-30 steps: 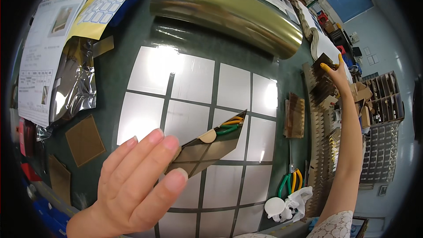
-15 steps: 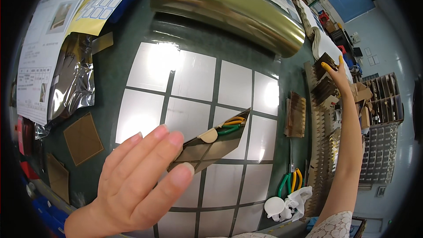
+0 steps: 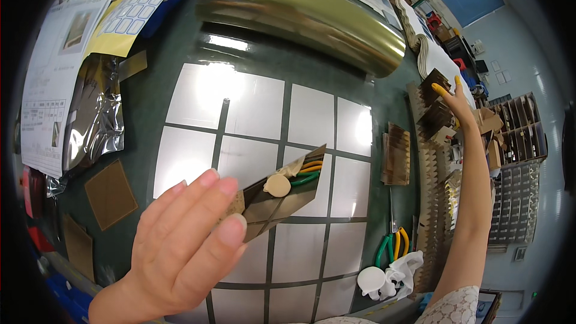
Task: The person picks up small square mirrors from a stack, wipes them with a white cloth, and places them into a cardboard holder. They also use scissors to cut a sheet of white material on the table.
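The left hand pinches a shiny mirror-faced cardboard strip flat above the dark green counter, face up as if for inspection; the right hand stretches, fingers open and empty, to the stacked brown cardboard pieces at the counter's right edge

bench: dark green | on it: gold roll, brown card squares, green-handled pliers, papers

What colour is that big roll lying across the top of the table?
The big roll is shiny gold, a metallic foil look, seen clearly in the head view.
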{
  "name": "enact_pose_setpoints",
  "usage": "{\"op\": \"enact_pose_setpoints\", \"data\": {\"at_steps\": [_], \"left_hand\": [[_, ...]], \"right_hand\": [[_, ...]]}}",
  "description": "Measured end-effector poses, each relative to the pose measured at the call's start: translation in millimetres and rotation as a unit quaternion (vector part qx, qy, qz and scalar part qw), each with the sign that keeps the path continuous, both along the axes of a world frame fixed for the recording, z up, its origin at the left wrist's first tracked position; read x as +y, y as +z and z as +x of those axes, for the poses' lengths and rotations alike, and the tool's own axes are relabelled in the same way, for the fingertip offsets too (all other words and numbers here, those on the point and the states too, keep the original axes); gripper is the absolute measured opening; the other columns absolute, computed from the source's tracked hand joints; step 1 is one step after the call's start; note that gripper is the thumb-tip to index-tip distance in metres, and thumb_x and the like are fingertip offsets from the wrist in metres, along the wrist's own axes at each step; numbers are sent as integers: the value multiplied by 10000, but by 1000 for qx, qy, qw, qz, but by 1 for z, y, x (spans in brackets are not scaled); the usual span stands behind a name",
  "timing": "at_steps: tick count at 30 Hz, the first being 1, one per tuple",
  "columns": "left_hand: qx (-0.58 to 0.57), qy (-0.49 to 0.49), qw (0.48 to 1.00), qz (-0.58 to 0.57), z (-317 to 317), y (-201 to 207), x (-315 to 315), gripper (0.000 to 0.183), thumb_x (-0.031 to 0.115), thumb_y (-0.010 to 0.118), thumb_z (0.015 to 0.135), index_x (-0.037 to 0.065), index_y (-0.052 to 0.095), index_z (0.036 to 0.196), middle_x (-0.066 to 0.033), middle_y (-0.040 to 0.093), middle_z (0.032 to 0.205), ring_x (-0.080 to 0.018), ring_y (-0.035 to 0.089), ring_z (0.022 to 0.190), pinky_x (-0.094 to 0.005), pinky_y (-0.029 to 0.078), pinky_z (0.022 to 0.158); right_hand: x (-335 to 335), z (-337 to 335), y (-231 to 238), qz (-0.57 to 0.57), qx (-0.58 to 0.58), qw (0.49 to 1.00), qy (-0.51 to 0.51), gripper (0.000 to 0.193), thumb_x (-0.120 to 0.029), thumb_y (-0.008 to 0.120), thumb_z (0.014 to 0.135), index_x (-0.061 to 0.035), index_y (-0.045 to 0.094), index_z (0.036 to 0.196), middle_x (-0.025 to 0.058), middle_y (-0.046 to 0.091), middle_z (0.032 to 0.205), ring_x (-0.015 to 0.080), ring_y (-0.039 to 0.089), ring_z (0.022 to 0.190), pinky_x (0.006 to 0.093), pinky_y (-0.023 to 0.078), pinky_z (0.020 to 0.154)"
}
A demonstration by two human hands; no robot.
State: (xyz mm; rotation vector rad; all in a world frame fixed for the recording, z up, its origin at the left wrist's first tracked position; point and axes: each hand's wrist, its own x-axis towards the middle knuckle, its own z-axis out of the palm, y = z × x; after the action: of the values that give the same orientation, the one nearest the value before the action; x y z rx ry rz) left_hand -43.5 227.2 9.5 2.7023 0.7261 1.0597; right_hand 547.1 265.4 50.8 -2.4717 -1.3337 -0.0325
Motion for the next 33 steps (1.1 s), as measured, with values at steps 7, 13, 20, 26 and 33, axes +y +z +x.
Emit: {"op": "enact_pose_setpoints", "data": {"at_steps": [7,13,20,26,33], "left_hand": [[25,-66,995,-63,5,23,-3,1043,30,825,630,-7,197,1462,-268,448,1367,-418,470,1232,-483,381,1009],[-61,-111,990,-60,87,41,10,872,12,764,657,-1,332,1414,-180,446,1406,-371,445,1271,-428,361,1020],[-112,-202,972,45,251,36,17,889,54,765,685,64,304,1445,-102,436,1415,-316,391,1322,-420,321,1072],[-52,-234,968,68,338,13,0,904,58,747,689,116,292,1468,-92,443,1400,-309,387,1320,-424,329,1063],[-28,-209,974,78,359,-5,-2,937,50,764,660,132,300,1469,-92,455,1384,-297,400,1312,-419,330,1064]], "right_hand": [[-22,21,21,77,-48,996,20,981,-537,720,768,67,308,1423,293,465,1338,336,447,1273,386,342,1054],[-109,-13,74,171,-111,976,69,656,-379,651,867,-52,432,1391,190,486,1300,289,468,1150,363,357,986],[-261,-135,103,187,-185,960,100,623,-177,667,843,-34,418,1396,136,462,1357,270,425,1249,367,294,1072],[-398,-123,102,191,-212,958,-36,597,-154,639,872,-30,401,1406,115,430,1424,233,381,1326,369,277,1102],[-502,-68,75,251,-128,949,-141,555,-136,591,915,-70,391,1428,89,432,1441,199,391,1327,368,299,1087]]}}
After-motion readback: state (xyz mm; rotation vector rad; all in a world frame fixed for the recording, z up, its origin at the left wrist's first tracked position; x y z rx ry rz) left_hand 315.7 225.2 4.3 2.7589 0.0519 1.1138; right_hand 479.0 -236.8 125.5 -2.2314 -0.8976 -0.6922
